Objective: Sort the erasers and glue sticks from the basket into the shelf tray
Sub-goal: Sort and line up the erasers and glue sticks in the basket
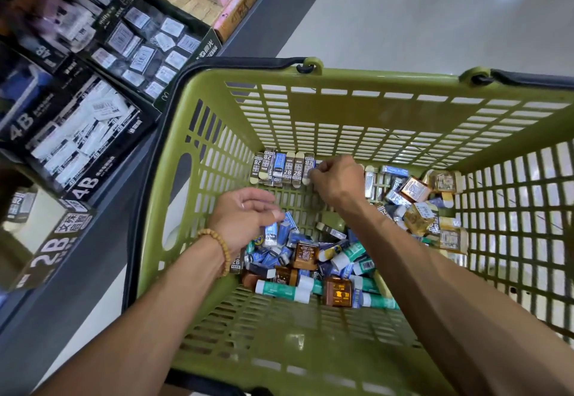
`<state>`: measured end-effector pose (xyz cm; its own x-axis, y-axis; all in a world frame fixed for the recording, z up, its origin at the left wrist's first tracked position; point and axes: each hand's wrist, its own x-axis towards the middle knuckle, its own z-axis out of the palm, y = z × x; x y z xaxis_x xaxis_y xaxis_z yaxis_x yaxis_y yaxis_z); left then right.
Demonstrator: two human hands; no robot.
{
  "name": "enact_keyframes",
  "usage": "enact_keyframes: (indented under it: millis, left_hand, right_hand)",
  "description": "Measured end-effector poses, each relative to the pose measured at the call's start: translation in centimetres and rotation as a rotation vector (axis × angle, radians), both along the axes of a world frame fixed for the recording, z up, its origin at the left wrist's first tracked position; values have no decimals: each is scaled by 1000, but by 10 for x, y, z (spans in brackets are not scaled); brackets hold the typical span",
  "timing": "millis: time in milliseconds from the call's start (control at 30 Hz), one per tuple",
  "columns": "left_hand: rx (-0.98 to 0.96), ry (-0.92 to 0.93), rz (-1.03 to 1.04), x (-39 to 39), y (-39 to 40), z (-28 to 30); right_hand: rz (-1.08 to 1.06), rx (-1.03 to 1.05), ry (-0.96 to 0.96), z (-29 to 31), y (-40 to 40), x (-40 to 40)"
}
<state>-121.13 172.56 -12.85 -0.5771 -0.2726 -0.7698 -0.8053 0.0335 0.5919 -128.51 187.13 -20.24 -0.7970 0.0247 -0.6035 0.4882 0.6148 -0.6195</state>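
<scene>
Green basket (198,134) is seen from above; both hands are inside it. A row of 2B erasers (284,169) stands on edge against the far wall, each long axis pointing away from the person, the row running left to right. Right hand (334,179) is at the row's right end, fingers curled, seemingly pinching the end eraser; exact contact is blurred. Left hand (243,217) is nearer the body, over the loose pile (310,259) of erasers and glue sticks (281,291), fingers loosely curled, nothing clearly held. Shelf trays (84,147) lie to the left, outside the basket, so the left hand is nearer them; the row is judged reachable by the right.
</scene>
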Motion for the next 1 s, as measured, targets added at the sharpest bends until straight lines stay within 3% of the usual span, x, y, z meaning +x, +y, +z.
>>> enact_keyframes:
  millis: [67, 133, 233, 300, 467, 700, 867, 1000]
  left_hand:
    - [13, 32, 61, -2, 2, 1]
    - [40, 71, 132, -5, 5, 3]
    - [50, 143, 215, -10, 12, 5]
    - [73, 190, 245, -14, 19, 6]
    - [105, 247, 185, -15, 36, 6]
    - [-182, 184, -483, -5, 15, -12]
    - [-560, 15, -1382, -1, 6, -32]
    - [-528, 16, -1470, -4, 7, -40]
  right_hand:
    - [29, 37, 47, 6, 1, 0]
    - [11, -106, 49, 16, 6, 8]
    - [95, -507, -270, 38, 19, 28]
    - [203, -567, -391, 45, 25, 37]
    - [92, -654, -320, 51, 37, 36]
    - [-78, -540, -205, 52, 51, 29]
    - [-103, -479, -170, 42, 59, 30]
    - [-105, -429, -148, 38, 62, 30]
